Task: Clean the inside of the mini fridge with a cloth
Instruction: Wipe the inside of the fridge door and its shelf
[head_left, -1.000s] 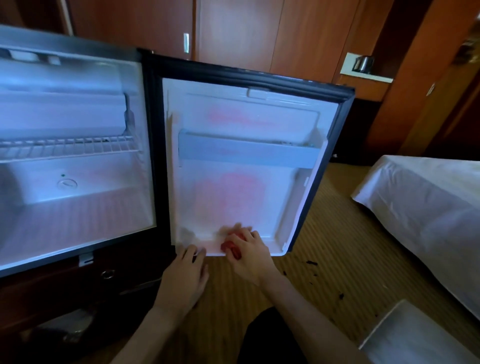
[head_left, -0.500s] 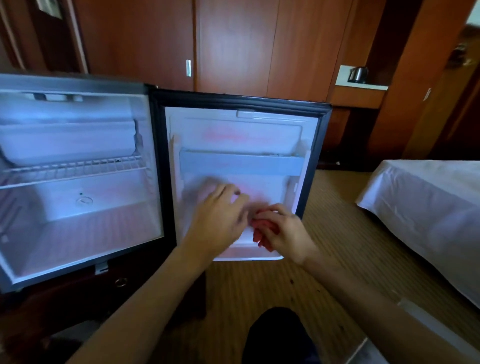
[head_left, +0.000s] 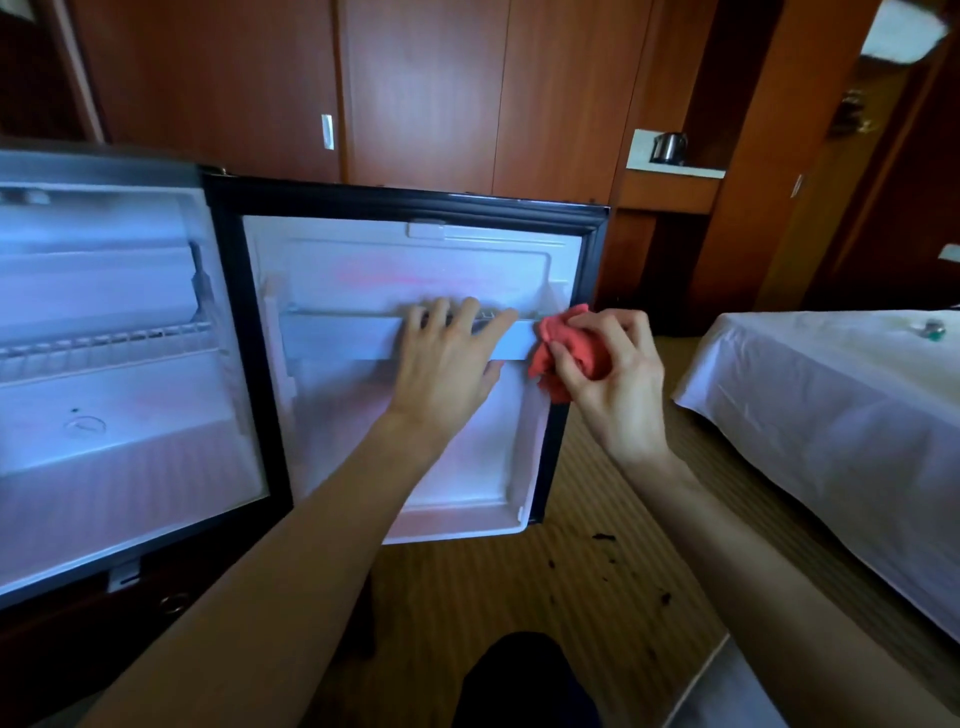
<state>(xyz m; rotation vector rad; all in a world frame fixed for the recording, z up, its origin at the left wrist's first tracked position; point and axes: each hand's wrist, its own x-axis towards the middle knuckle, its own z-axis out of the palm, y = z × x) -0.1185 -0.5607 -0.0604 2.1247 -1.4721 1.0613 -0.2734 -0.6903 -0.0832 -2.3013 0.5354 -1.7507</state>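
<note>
Crumpled red cloth (head_left: 569, 348) in right hand (head_left: 613, 379), smooth white door shelf (head_left: 337, 340)

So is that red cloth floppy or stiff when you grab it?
Probably floppy: the red cloth is scrunched into folds where the right hand pinches it, and a loose bit hangs below the fingers. It looks light too, since a few fingers hold it up.

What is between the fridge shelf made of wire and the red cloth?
The left hand, resting on the door shelf, lies between the wire shelf and the red cloth in the head view.
</note>
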